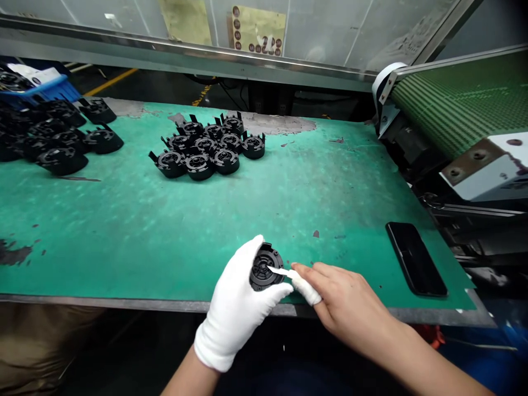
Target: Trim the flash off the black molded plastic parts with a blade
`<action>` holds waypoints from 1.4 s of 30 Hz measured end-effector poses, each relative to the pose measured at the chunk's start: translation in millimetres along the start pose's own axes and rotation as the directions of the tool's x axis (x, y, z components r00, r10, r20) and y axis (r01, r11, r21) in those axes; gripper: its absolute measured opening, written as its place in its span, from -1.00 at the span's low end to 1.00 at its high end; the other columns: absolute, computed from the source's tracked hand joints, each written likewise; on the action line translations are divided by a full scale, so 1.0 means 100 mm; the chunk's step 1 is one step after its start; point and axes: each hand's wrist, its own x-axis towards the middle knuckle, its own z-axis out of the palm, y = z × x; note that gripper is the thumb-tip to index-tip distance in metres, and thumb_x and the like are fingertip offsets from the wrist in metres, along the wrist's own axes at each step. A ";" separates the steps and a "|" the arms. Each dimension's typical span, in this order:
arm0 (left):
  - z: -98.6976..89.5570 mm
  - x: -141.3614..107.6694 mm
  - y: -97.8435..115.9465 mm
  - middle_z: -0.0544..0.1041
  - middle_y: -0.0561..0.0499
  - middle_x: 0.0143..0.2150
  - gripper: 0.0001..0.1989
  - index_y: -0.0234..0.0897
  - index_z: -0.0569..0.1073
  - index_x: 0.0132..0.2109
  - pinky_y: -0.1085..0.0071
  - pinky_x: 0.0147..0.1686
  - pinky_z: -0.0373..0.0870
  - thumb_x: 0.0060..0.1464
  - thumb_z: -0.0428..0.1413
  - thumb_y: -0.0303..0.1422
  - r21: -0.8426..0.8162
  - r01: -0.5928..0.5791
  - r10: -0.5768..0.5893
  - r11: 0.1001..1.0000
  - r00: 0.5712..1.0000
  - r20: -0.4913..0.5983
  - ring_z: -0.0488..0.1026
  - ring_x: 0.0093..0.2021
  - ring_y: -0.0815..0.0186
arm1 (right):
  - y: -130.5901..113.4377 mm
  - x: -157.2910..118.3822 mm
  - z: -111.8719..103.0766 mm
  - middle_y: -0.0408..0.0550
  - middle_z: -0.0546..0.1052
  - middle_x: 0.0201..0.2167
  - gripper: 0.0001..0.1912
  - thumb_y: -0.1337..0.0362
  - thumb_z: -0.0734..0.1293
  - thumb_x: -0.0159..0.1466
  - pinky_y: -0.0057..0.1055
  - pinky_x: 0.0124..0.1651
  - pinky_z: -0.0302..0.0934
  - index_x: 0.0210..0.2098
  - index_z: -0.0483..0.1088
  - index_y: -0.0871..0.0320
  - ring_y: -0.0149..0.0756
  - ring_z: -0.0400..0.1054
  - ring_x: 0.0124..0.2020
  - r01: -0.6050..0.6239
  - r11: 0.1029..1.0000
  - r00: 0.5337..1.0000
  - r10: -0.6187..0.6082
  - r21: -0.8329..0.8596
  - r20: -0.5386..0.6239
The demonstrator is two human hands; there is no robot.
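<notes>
My left hand [237, 305], in a white glove, is wrapped round a round black plastic part [260, 279] close to the front edge of the table. The part's ribbed, ringed face is turned up toward me. My right hand [344, 294] is without a glove, apart from a white covering on one digit. Its fingers are closed on a small knife [280, 271] with a thin pale blade. The blade's tip lies over the middle of the black part; whether it touches cannot be made out.
Several black round parts [200, 164] stand grouped on the green table [136, 231]. More dark parts [61, 159] crowd the left, before a blue bin [58, 88]. A black phone [416, 258] lies at right, below a green conveyor belt [470, 99]. A metal-framed panel [330, 33] crosses the back.
</notes>
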 end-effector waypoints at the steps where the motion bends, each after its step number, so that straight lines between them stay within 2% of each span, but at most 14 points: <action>1: 0.01 -0.01 0.00 0.36 -0.09 0.32 -0.20 -0.07 0.17 0.35 0.04 0.34 0.30 0.05 0.31 -0.09 0.013 -0.001 0.001 1.000 1.000 -0.004 0.34 0.32 0.08 | 0.00 -0.01 0.00 0.00 0.54 -0.14 -0.43 0.41 0.15 0.34 -0.19 -0.20 0.33 0.33 0.28 0.06 -0.10 0.46 -0.20 0.000 1.000 1.000 0.000 -0.009 0.004; 5: 0.03 -0.02 -0.02 0.35 -0.11 0.32 -0.19 -0.08 0.16 0.35 0.02 0.33 0.31 0.06 0.29 -0.02 0.053 -0.015 0.016 0.998 1.000 -0.018 0.34 0.32 0.07 | 0.01 -0.03 -0.02 0.02 0.54 -0.12 -0.42 0.42 0.13 0.34 -0.15 -0.17 0.35 0.33 0.27 0.08 -0.08 0.47 -0.18 0.009 1.000 1.000 -0.009 -0.005 0.021; 13: 0.06 -0.04 -0.03 0.36 -0.10 0.32 -0.19 -0.08 0.16 0.36 0.06 0.33 0.31 0.06 0.29 -0.01 0.082 -0.050 0.054 0.995 0.998 -0.039 0.33 0.32 0.10 | 0.04 -0.04 -0.05 0.02 0.51 -0.19 -0.45 0.39 0.09 0.38 -0.11 -0.23 0.36 0.34 0.26 0.09 -0.07 0.46 -0.22 0.028 0.999 0.999 -0.027 -0.026 0.047; 21: 0.07 -0.06 -0.06 0.36 -0.10 0.32 -0.14 -0.07 0.14 0.37 0.06 0.32 0.32 0.03 0.30 0.03 0.082 -0.045 0.048 0.996 0.998 -0.041 0.34 0.31 0.07 | 0.04 -0.02 -0.03 0.01 0.51 -0.18 -0.43 0.39 0.11 0.37 -0.09 -0.20 0.37 0.35 0.25 0.06 -0.06 0.47 -0.22 0.011 1.000 0.997 -0.010 -0.005 0.071; 25: 0.04 -0.01 -0.04 0.40 -0.14 0.27 -0.08 -0.08 0.12 0.38 0.03 0.28 0.37 0.00 0.32 0.04 0.093 -0.054 0.058 0.994 0.998 -0.039 0.39 0.26 0.02 | 0.01 0.02 -0.10 -0.01 0.51 -0.18 -0.41 0.42 0.13 0.34 -0.10 -0.23 0.37 0.33 0.27 0.05 -0.06 0.47 -0.23 -0.011 1.000 0.994 0.013 -0.018 0.108; 30: -0.03 0.12 -0.03 0.51 -0.11 0.11 -0.15 -0.12 0.23 0.30 0.05 0.22 0.43 -0.05 0.35 0.04 0.114 -0.165 0.163 0.980 0.986 0.029 0.49 0.13 0.02 | -0.02 0.03 -0.15 -0.03 0.53 -0.16 -0.38 0.44 0.14 0.31 -0.08 -0.17 0.37 0.33 0.26 0.02 -0.04 0.49 -0.18 -0.038 0.999 0.987 0.039 -0.011 0.158; 36: -0.01 0.11 -0.06 0.51 -0.02 0.13 -0.22 -0.07 0.26 0.27 0.12 0.22 0.43 -0.04 0.37 -0.08 0.067 -0.097 0.094 0.993 0.995 0.040 0.51 0.12 0.09 | -0.06 -0.01 -0.11 0.00 0.56 -0.16 -0.34 0.45 0.15 0.26 -0.09 -0.24 0.37 0.32 0.28 0.01 -0.05 0.49 -0.25 -0.126 0.992 0.981 0.123 0.009 0.149; 42: 0.01 0.10 -0.08 0.52 -0.04 0.13 -0.25 -0.11 0.26 0.27 0.16 0.25 0.39 0.02 0.32 0.00 0.052 -0.143 0.142 0.988 0.990 0.018 0.48 0.16 0.12 | -0.14 -0.07 -0.08 0.03 0.57 -0.17 -0.34 0.44 0.14 0.27 0.00 -0.17 0.41 0.34 0.28 0.01 0.03 0.52 -0.20 -0.177 0.984 0.975 0.176 -0.001 0.133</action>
